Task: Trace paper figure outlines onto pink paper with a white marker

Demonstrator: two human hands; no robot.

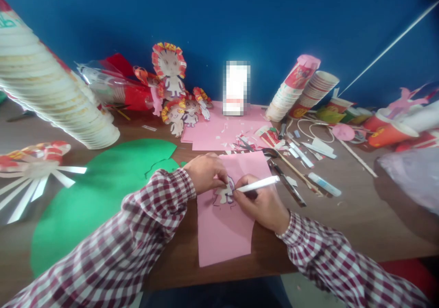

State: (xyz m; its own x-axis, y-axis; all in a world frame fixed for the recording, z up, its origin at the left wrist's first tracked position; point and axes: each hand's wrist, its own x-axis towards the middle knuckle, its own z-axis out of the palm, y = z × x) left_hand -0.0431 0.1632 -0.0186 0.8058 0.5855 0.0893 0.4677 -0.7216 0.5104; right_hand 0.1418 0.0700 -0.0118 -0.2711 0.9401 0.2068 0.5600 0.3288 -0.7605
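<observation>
Small paper figure cutout (224,193) lies flat on a pink sheet (222,228) at the desk's (343,225) near edge, centre of view. Left hand (206,172) fingers curled down, pinning the cutout's top edge. Right hand (262,204) closed around a white pen (257,185), tip at the cutout's right side, purple outline visible around it. Both sleeves checked red-white. Green paper (89,198) just left of the pink sheet, partly under left forearm. Scissors (270,152) and glue stick (324,184) to the right, apart from the hands. More pink paper (219,134) behind, finished paper figures (169,70) against the blue wall, cup stacks (51,88) left and right.
</observation>
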